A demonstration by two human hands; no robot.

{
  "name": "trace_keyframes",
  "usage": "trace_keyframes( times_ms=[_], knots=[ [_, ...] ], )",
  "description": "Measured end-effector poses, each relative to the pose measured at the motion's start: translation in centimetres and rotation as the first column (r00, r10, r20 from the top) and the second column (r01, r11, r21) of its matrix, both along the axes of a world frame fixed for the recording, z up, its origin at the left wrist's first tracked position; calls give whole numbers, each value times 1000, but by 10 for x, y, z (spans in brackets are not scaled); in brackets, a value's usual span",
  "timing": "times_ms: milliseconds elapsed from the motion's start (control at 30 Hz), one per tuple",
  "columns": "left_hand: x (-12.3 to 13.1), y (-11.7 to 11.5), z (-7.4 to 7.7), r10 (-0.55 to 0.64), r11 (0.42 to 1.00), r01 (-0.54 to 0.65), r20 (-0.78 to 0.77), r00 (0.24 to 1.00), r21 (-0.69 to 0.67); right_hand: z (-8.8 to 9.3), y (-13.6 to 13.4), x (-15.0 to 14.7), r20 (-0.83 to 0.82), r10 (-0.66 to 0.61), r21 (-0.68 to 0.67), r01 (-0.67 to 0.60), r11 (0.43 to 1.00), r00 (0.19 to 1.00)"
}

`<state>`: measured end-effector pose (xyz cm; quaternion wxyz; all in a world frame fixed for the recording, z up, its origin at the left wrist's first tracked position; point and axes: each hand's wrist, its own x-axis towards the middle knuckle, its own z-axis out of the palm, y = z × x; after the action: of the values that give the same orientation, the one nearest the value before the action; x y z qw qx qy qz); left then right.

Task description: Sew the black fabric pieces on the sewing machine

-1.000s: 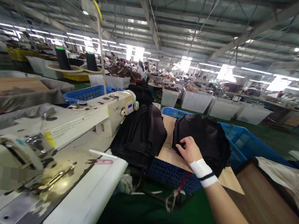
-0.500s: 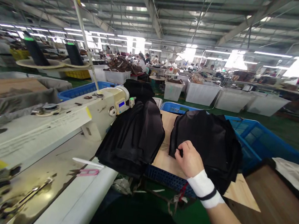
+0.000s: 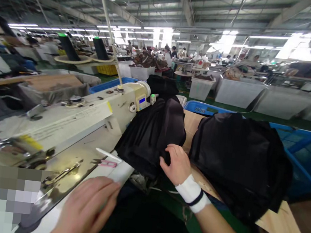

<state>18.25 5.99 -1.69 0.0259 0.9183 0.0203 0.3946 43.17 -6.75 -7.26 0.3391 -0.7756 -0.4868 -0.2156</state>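
Observation:
My right hand (image 3: 177,165), with a white wristband (image 3: 191,192), hovers at the near right edge of the left stack of black fabric pieces (image 3: 153,135). Thumb and fingers are apart, and nothing shows between them; whether the fingertips touch the cloth I cannot tell. To its right lies a second black fabric stack (image 3: 237,159) on a wooden board (image 3: 286,226). Low in the view, my left hand (image 3: 86,207) is above the front edge of the sewing machine table (image 3: 119,174), fingers stretched and slightly bent, holding nothing visible. Pink thread snips (image 3: 108,163) and a white pen-like stick (image 3: 108,154) lie beyond it.
A sewing machine (image 3: 88,112) fills the left side, with two dark thread cones (image 3: 100,49) on a stand behind it. Blue crates (image 3: 309,149) stand around the right stack. White bins (image 3: 238,91) and people at work are farther back.
My right hand has moved left from the right fabric stack to the left one, its fingers spreading. My left hand has come into view at the bottom. The view has turned left.

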Motion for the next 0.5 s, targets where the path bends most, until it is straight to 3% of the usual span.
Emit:
trace_keyframes(
  times_ms=[100, 200, 300, 400, 500],
  knots=[
    [27, -15, -10, -23, 999, 16, -144, 989, -49, -11, 10, 3, -20, -5, 57, 6, 998, 1000],
    [58, -25, -16, -37, 994, 9, -264, 964, -105, -4, 15, 7, -51, -23, 137, 30, 990, 998],
    [91, -26, -18, 10, 992, -54, -352, 936, -117, 24, 22, 13, -139, -47, 278, 85, 957, 989],
    [116, -22, -17, 103, 975, -181, -458, 883, -131, 64, 23, 26, -274, -90, 475, 216, 853, 957],
    [128, -19, -15, 111, 958, -227, -502, 858, -177, 95, 7, 39, -351, -20, 545, 221, 809, 936]
  ],
)
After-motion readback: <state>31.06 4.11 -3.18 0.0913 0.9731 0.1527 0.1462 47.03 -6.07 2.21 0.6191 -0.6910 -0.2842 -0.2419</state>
